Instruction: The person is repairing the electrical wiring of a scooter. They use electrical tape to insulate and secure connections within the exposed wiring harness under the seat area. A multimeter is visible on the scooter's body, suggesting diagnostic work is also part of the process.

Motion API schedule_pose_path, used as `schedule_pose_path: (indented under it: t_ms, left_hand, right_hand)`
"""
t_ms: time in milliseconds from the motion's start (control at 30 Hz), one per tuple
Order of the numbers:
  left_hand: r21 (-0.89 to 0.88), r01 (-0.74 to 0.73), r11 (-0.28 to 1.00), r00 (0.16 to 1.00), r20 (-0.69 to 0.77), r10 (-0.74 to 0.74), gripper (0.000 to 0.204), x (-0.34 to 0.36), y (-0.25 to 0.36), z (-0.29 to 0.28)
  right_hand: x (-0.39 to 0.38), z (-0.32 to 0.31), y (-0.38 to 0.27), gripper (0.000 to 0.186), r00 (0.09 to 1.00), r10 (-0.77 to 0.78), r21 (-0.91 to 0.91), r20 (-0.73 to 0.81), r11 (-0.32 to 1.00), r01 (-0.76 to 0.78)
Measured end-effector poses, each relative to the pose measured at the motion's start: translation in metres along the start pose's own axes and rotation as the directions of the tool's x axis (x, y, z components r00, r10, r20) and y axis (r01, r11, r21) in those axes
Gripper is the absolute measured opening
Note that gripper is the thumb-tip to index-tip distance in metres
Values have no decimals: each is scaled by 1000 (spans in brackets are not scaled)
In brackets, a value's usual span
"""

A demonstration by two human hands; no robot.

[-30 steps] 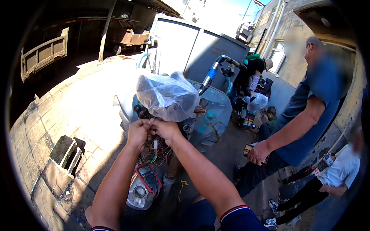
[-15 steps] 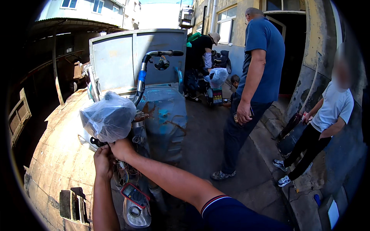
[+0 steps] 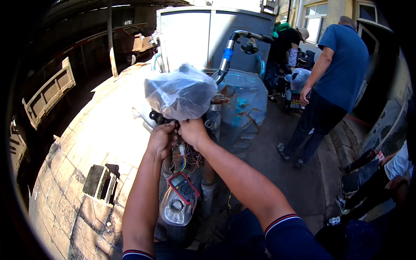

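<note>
My left hand (image 3: 163,141) and my right hand (image 3: 189,132) meet at a dark fitting (image 3: 157,116) just under a bulky item wrapped in clear plastic (image 3: 180,91) on an old three-wheeled vehicle. Fingers of both are curled in; what they grip is hidden. Below them hangs a tangle of coloured wires with a white connector (image 3: 182,150). A red-and-grey multimeter (image 3: 184,187) rests on a metal cover with a round ring (image 3: 175,206). Right of the plastic bundle are a bent handlebar (image 3: 229,53) and a battered blue metal panel (image 3: 240,112).
A grey cargo box (image 3: 186,34) stands behind. A person in blue (image 3: 338,73) stands right; another bends over a scooter (image 3: 284,52); a person in white (image 3: 396,167) is at the right edge. A wooden stool (image 3: 97,184) is on the sunlit paving (image 3: 65,203), with rusty metal frames beyond.
My view has swung about; both hands stay under the plastic bundle, the right reaching slightly further in. The person in blue has moved away from me, toward the scooter.
</note>
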State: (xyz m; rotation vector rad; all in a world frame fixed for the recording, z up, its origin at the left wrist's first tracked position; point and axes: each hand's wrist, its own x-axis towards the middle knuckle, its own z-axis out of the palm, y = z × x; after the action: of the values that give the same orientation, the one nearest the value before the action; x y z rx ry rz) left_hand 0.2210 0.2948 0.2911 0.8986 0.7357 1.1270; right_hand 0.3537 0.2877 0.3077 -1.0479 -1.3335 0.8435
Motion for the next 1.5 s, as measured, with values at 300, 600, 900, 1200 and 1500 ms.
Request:
schedule_pose_path:
  t_ms: [300,600,900,1200,1500]
  left_hand:
    - [165,-36,986,996,-73,49,11,-12,12,-4]
    - [-43,-7,999,998,-55,5,12,6,3,-19]
    - [191,-69,979,984,-149,99,11,-5,10,22]
    - [362,-159,919,951,-195,241,12,5,7,-2]
    - [427,-173,888,901,-296,318,33,-29,5,-5]
  right_hand:
    - [-11,10,-16,13,994,78,66,76,994,-84]
    - [-33,5,-26,19,979,83,31,187,995,-90]
    - [-138,-60,-44,21,947,99,140,304,979,-148]
    - [-218,-108,-1,18,899,290,209,328,906,-368]
    - [-271,-116,9,24,862,312,238,399,873,-426]
